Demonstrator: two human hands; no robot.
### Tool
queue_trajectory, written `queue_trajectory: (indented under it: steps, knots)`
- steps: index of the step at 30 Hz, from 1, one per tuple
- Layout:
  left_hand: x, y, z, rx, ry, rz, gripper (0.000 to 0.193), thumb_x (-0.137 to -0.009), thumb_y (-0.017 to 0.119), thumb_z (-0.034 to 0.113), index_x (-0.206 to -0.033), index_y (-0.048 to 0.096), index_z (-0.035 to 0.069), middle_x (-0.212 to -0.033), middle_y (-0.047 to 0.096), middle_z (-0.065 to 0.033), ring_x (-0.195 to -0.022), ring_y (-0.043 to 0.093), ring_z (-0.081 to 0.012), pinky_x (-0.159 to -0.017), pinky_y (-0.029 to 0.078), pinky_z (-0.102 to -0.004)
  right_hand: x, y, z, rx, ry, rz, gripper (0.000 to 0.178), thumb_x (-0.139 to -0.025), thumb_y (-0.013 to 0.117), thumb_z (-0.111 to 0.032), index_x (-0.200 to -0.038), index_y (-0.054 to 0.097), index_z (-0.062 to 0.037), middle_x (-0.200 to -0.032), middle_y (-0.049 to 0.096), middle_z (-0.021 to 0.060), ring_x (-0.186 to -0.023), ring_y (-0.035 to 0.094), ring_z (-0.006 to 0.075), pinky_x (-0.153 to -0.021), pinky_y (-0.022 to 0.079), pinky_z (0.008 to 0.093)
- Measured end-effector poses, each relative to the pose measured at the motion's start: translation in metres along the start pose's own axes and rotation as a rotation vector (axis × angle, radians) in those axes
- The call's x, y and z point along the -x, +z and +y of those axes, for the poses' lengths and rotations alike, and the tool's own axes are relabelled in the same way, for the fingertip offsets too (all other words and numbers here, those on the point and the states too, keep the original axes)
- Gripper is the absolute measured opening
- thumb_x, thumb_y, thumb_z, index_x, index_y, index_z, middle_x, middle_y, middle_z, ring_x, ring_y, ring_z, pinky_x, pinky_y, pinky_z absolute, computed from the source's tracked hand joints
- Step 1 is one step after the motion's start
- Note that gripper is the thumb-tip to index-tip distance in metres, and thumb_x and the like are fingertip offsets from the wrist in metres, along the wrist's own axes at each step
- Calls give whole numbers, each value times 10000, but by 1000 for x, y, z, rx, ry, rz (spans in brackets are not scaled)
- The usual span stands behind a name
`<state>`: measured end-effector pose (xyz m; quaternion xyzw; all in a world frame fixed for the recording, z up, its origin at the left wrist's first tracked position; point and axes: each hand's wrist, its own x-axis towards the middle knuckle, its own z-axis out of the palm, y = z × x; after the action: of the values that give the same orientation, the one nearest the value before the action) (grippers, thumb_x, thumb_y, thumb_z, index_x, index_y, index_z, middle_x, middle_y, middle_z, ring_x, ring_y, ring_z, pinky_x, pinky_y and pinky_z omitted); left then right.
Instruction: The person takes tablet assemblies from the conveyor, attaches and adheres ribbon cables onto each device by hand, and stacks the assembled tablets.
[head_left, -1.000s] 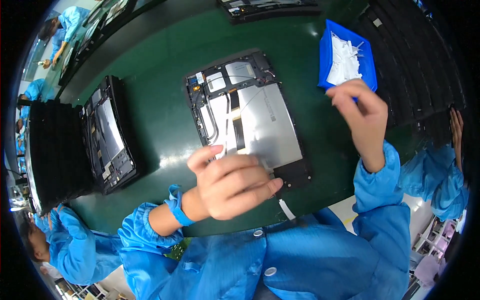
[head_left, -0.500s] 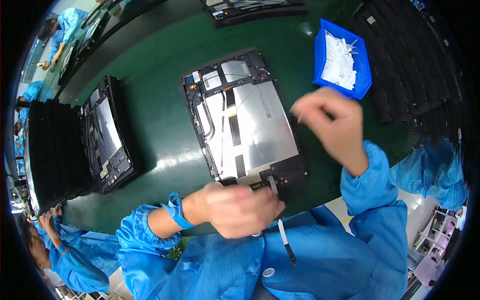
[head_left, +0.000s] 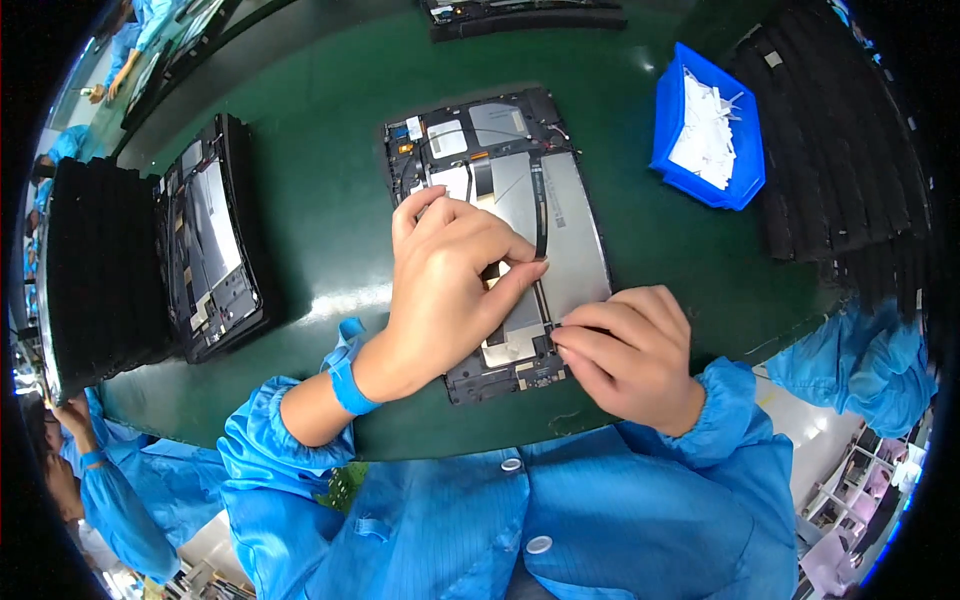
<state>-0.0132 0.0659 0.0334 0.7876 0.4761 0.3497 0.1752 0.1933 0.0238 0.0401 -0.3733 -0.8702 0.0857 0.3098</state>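
An opened tablet [head_left: 588,235], its silver back plate and dark frame showing, lies in front of me on the green table. Along that plate runs a thin black ribbon cable [head_left: 542,212], roughly lengthwise. My left hand [head_left: 440,275] rests over the tablet's left half, thumb and forefinger pinching the cable around its middle. Lower down, by the tablet's lower right edge, my right hand [head_left: 635,350] pinches the cable's near end with fingertips and thumb. The left hand hides part of the tablet's inside, and the right hand covers its lower right corner.
A blue bin [head_left: 745,165] of white strips stands at the far right, beside stacked black trays [head_left: 830,150]. To the left are another opened tablet [head_left: 215,235] and a tall black stack [head_left: 100,270]. More parts [head_left: 525,18] lie at the far edge. Co-workers in blue sit nearby.
The ribbon cable, hanging from my left hand near my lap before, now lies along the tablet. My left hand moved up over it; my right hand came down from near the bin onto the cable.
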Motion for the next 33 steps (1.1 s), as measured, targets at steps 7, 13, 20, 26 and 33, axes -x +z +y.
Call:
queue_trajectory:
  steps: [7,13,20,26,33]
  knots:
    - [0,1,-2,15,-13,-20,142,-715,796,182,-721,675,107,-756,632,6,-840,567,-187,-1016,290,-424,-2,2,-4,-36,58,-27,193,-636,761,-83,-819,712,-122,-872,646,-15,-761,535,202,-687,407,331]
    - [0,2,-1,14,-12,-33,147,-710,800,183,-715,674,108,-757,632,9,-841,561,-186,-1009,292,-422,-2,1,-5,-58,88,-26,184,-642,752,-68,-814,710,-118,-878,640,-11,-738,536,191,-674,390,326]
    - [-1,2,0,-8,-9,-1,123,-705,780,171,-686,672,115,-712,607,1,-790,550,-213,-981,324,-431,-1,5,-8,-49,123,-19,173,-658,736,-60,-819,698,-109,-872,630,-8,-733,540,188,-677,384,328]
    - [-2,2,0,-28,-6,3,123,-696,784,175,-688,676,118,-716,595,-3,-798,545,-216,-975,324,-435,-1,5,-9,-26,117,-20,176,-664,735,-66,-830,693,-103,-880,627,1,-753,549,194,-679,391,335]
    - [-2,1,0,-31,-8,-2,122,-690,788,175,-690,679,119,-719,593,-6,-806,539,-216,-971,326,-435,0,7,-7,-15,87,-10,149,-710,727,-131,-847,668,-121,-899,608,-18,-774,551,178,-669,389,336]
